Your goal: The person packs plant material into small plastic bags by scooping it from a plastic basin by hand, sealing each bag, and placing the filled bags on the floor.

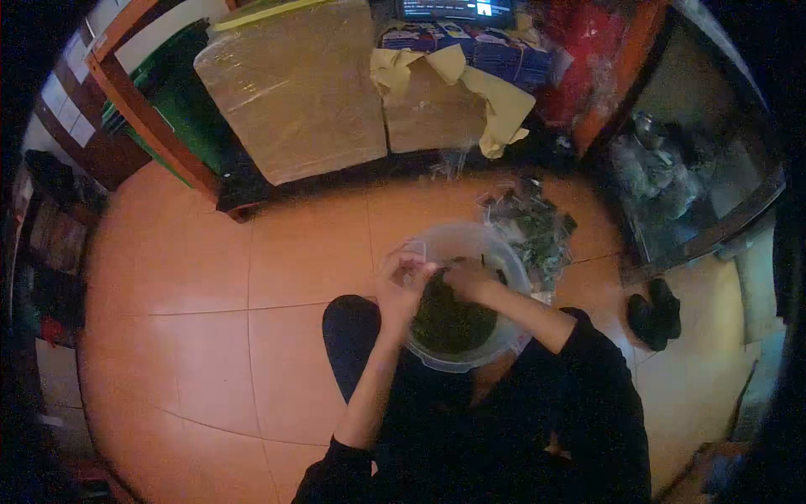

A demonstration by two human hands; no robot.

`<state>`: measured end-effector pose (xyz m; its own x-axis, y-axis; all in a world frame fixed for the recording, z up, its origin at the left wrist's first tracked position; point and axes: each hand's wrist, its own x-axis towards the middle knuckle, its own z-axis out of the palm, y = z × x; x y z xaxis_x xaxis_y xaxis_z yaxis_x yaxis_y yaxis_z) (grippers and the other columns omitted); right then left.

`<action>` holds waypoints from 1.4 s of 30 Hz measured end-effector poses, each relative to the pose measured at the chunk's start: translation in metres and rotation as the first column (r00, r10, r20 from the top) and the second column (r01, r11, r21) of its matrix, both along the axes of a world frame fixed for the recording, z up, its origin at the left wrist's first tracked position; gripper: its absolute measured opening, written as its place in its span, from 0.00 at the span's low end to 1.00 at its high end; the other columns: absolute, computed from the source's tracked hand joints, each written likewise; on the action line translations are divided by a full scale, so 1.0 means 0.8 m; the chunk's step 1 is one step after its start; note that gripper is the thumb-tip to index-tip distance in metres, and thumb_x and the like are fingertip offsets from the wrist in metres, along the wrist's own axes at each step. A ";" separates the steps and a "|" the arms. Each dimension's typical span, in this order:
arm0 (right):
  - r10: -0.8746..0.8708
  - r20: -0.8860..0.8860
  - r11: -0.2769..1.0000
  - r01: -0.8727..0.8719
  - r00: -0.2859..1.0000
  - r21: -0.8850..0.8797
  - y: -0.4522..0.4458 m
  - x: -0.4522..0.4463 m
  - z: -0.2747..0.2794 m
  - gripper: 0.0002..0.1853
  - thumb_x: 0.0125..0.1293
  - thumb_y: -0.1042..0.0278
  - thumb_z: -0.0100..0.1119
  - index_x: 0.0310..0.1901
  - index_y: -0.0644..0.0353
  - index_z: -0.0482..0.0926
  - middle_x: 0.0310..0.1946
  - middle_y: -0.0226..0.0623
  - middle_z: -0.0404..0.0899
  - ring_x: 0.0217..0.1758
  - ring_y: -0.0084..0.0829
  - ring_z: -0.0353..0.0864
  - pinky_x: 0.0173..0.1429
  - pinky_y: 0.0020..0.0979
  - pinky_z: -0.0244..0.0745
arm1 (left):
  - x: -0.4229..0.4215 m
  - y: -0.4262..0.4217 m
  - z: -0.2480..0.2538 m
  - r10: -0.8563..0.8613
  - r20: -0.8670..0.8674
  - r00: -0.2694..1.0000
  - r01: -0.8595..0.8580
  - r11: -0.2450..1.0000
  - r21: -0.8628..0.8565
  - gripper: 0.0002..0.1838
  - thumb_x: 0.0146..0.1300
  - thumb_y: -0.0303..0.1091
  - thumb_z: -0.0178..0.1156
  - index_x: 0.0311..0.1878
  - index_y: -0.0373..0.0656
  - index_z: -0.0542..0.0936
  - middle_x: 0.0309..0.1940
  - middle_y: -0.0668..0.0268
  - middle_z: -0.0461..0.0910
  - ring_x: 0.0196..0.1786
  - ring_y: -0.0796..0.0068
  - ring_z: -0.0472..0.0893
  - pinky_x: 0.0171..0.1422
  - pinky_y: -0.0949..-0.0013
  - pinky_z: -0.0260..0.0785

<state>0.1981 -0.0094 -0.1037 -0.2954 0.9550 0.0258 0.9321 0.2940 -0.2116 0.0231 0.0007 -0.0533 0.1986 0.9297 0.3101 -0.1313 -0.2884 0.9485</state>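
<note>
A clear plastic tub (457,367) stands between my legs, partly filled with dark green, finely cut or leafy stuff (453,323). At the tub's left rim, my left hand (405,284) is closed, thumb toward the tub, on what looks like a small clear plastic bag (415,247). My right hand (472,280) reaches inside the tub over the green stuff, and its fingers are blurred and partly hidden. Just beyond the tub's right side lies a pile of small clear packets (537,225) with green contents.
Wrapped cardboard boxes (294,92) stand ahead, with torn brown paper (504,101) on one. A lit screen (453,10) is behind them. To the right are a glass-fronted cabinet (697,168) and dark shoes (655,315). An orange wooden frame (151,109) rises at left.
</note>
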 end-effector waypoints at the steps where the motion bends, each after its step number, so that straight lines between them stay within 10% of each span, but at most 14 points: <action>1: 0.140 0.303 0.914 -0.006 0.943 -0.405 -0.008 -0.002 0.025 0.13 0.57 0.62 0.54 0.41 0.56 0.83 0.42 0.46 0.81 0.48 0.47 0.79 0.50 0.50 0.73 | -0.001 0.002 0.000 0.004 -0.004 1.000 -0.004 1.000 0.002 0.07 0.56 0.26 0.67 0.33 0.37 0.77 0.47 0.62 0.74 0.40 0.78 0.76 0.44 0.75 0.68; 8: -0.173 0.087 0.872 0.193 0.981 -0.449 -0.035 0.018 0.067 0.13 0.54 0.61 0.54 0.35 0.58 0.83 0.41 0.48 0.81 0.46 0.49 0.80 0.50 0.51 0.73 | 0.007 0.000 0.002 0.018 0.026 0.999 -0.015 0.994 -0.104 0.09 0.56 0.27 0.68 0.32 0.39 0.75 0.41 0.63 0.76 0.36 0.79 0.74 0.42 0.75 0.67; 10: -0.257 0.027 0.939 0.256 0.966 -0.230 -0.040 0.023 0.051 0.13 0.53 0.61 0.54 0.35 0.58 0.83 0.36 0.49 0.82 0.44 0.50 0.82 0.49 0.50 0.75 | 0.007 -0.003 0.004 0.049 -0.055 0.997 -0.055 0.993 -0.109 0.08 0.56 0.27 0.67 0.32 0.39 0.75 0.38 0.64 0.77 0.34 0.80 0.74 0.41 0.75 0.67; 17: -0.319 -0.124 0.915 0.271 0.940 -0.300 -0.055 0.026 0.095 0.13 0.53 0.62 0.53 0.34 0.58 0.83 0.31 0.53 0.80 0.38 0.53 0.80 0.44 0.50 0.74 | 0.004 -0.009 0.014 0.141 -0.026 0.990 -0.142 0.989 -0.036 0.22 0.54 0.28 0.68 0.51 0.40 0.71 0.40 0.64 0.76 0.37 0.78 0.76 0.43 0.74 0.68; 21: -0.235 0.138 0.947 0.258 0.962 -0.190 -0.034 0.019 0.043 0.13 0.53 0.60 0.54 0.33 0.58 0.84 0.31 0.50 0.82 0.38 0.49 0.82 0.42 0.49 0.76 | 0.005 -0.018 0.017 0.176 0.013 0.984 -0.176 0.984 -0.010 0.30 0.54 0.27 0.68 0.59 0.39 0.68 0.50 0.60 0.74 0.43 0.75 0.77 0.46 0.73 0.69; 25: 0.024 0.221 0.857 0.094 0.975 -0.507 -0.023 0.000 0.046 0.14 0.54 0.59 0.56 0.33 0.59 0.84 0.34 0.47 0.83 0.40 0.47 0.83 0.44 0.48 0.77 | 0.005 -0.014 0.007 0.080 -0.136 0.988 -0.080 0.997 0.004 0.30 0.53 0.24 0.66 0.60 0.39 0.68 0.50 0.66 0.76 0.37 0.81 0.75 0.44 0.76 0.69; 34: -0.168 -0.005 0.896 0.151 0.986 -0.418 -0.040 0.028 0.062 0.13 0.54 0.61 0.54 0.35 0.58 0.83 0.33 0.48 0.83 0.40 0.47 0.83 0.45 0.47 0.76 | 0.008 -0.020 0.021 0.088 -0.109 0.990 -0.090 0.996 -0.013 0.27 0.54 0.25 0.67 0.58 0.39 0.72 0.43 0.62 0.79 0.37 0.78 0.77 0.43 0.73 0.69; 42: -0.272 -0.219 0.908 0.175 0.937 -0.381 -0.070 0.044 0.161 0.12 0.54 0.59 0.55 0.31 0.55 0.84 0.29 0.41 0.83 0.33 0.42 0.83 0.40 0.42 0.75 | -0.025 -0.014 0.033 0.196 -0.460 0.866 -0.038 0.943 0.331 0.29 0.50 0.26 0.67 0.58 0.40 0.71 0.41 0.61 0.78 0.30 0.75 0.75 0.37 0.73 0.69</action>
